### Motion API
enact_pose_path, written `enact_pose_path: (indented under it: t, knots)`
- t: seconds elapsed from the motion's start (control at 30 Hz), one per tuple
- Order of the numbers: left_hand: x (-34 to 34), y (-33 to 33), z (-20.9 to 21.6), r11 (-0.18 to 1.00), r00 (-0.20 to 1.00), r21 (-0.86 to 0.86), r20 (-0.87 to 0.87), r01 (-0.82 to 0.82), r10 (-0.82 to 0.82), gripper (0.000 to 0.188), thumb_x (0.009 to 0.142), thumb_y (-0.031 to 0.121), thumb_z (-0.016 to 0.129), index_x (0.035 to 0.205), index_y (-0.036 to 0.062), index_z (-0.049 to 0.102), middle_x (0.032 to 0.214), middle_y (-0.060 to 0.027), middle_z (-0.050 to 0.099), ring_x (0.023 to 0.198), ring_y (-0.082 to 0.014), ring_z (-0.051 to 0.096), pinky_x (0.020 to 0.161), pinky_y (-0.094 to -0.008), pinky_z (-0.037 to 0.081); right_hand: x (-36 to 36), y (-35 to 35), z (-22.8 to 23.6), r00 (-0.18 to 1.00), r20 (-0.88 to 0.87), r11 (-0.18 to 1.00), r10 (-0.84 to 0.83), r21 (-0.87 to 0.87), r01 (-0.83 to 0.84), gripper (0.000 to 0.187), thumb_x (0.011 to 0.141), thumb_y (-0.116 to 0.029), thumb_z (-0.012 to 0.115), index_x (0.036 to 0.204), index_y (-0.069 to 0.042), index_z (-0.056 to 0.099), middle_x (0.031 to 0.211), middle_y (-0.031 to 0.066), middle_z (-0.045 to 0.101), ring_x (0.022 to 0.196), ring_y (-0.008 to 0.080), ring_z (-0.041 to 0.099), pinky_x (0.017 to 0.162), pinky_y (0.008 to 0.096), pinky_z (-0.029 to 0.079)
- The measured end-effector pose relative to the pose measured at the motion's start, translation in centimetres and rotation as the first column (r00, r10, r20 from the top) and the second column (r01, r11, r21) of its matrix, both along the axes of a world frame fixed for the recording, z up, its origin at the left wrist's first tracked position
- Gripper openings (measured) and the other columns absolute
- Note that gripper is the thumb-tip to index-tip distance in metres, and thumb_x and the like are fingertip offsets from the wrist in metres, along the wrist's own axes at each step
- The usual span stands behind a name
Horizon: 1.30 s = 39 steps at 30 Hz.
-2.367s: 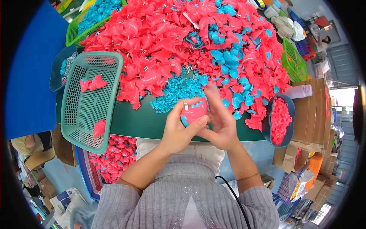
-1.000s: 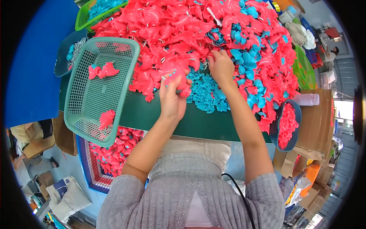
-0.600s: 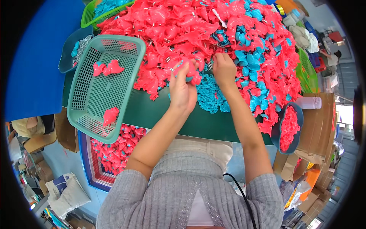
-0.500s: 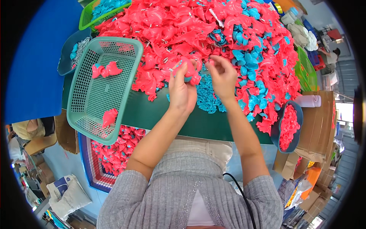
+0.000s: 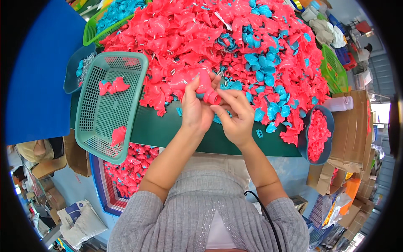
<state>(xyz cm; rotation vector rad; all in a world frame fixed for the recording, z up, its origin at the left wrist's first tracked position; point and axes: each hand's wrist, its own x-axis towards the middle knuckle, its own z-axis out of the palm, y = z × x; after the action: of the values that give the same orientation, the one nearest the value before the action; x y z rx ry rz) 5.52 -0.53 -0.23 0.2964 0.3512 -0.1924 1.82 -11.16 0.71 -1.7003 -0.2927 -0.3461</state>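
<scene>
In front of the heap, my left hand (image 5: 195, 110) is closed round a glossy pink-red moulded plastic part (image 5: 205, 84). Its round, hollow collar (image 5: 212, 98) points toward me and to the right. The fingers and thumb of my right hand (image 5: 237, 115) are bent together beside that collar; what they pinch, if anything, is hidden. Behind both hands rises a large heap of similar pink-red plastic shells (image 5: 180, 46), mixed with blue cup-shaped pieces (image 5: 264, 65). Small blue pieces lie partly covered by my hands.
At left, a green mesh basket (image 5: 107, 101) holds a few pink-red parts. Beside it sits a dark tub (image 5: 71, 69) with metal pieces. At right are a dark bowl (image 5: 303, 143) of small pink-red pieces, a pale bottle (image 5: 338, 103) and a cardboard box (image 5: 348, 130).
My right hand has come down and left from the heap to the part's collar. The part in my left hand has turned, so its hollow end faces me more.
</scene>
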Motion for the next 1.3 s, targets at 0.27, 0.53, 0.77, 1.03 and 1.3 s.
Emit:
enact_pose_path:
  t: [0.27,0.53,0.77,1.03,1.3]
  knots:
    - [-0.8,0.2,0.7,0.988,0.994,0.136,0.094,-0.071,0.059,0.031,0.092,0.023,0.05,0.108,-0.0026,0.056,0.107,-0.0111,0.059,0.106,-0.0238,0.056,0.096,-0.0367,0.043,-0.4,-0.3,1.1,1.0,0.007,0.995,0.029,-0.091,-0.028,0.032,0.074,0.012,0.068,0.105,0.009,0.059,0.1,0.0139,0.059,0.087,0.0199,0.066,0.076,0.0282,0.057]
    - [-0.6,0.2,0.6,0.995,0.994,0.103,0.108,-0.009,-0.002,0.042,0.093,0.032,0.048,0.116,-0.0026,0.054,0.115,-0.0126,0.059,0.113,-0.0233,0.053,0.103,-0.0364,0.039,-0.7,-0.4,0.6,0.994,-0.082,0.985,0.067,0.167,-0.052,0.034,0.076,0.012,0.067,0.109,0.009,0.059,0.107,0.0163,0.059,0.094,0.0239,0.066,0.081,0.0313,0.057]
    - [-0.8,0.1,0.9,0.983,0.991,0.174,0.133,-0.053,0.03,0.032,0.092,0.023,0.049,0.109,-0.0046,0.055,0.107,-0.0134,0.059,0.106,-0.0236,0.057,0.097,-0.037,0.043,-1.1,-0.3,0.8,0.997,0.061,0.974,-0.037,-0.221,0.05,0.033,0.074,0.012,0.069,0.106,0.008,0.06,0.104,0.0168,0.06,0.091,0.0221,0.066,0.077,0.0302,0.058]
    - [-2.2,0.2,1.1,0.964,0.944,0.226,0.325,-0.137,0.058,0.041,0.087,0.015,0.057,0.122,-0.0007,0.043,0.111,-0.0162,0.057,0.104,-0.0288,0.059,0.088,-0.0403,0.05,-1.2,0.5,0.5,1.0,0.013,1.0,-0.022,-0.021,0.022,0.033,0.073,0.011,0.069,0.105,0.008,0.061,0.1,0.0154,0.062,0.088,0.0218,0.066,0.077,0.0308,0.057]
    - [-3.3,0.3,0.0,0.914,0.954,0.377,0.299,-0.151,0.034,0.043,0.085,0.015,0.06,0.121,-0.0007,0.043,0.112,-0.0154,0.058,0.106,-0.0275,0.058,0.088,-0.0378,0.05,-2.1,-0.4,-1.8,0.944,-0.291,0.982,0.155,0.149,-0.115,0.043,0.074,-0.001,0.074,0.115,0.003,0.06,0.106,0.0131,0.063,0.089,0.0175,0.065,0.078,0.0293,0.053]
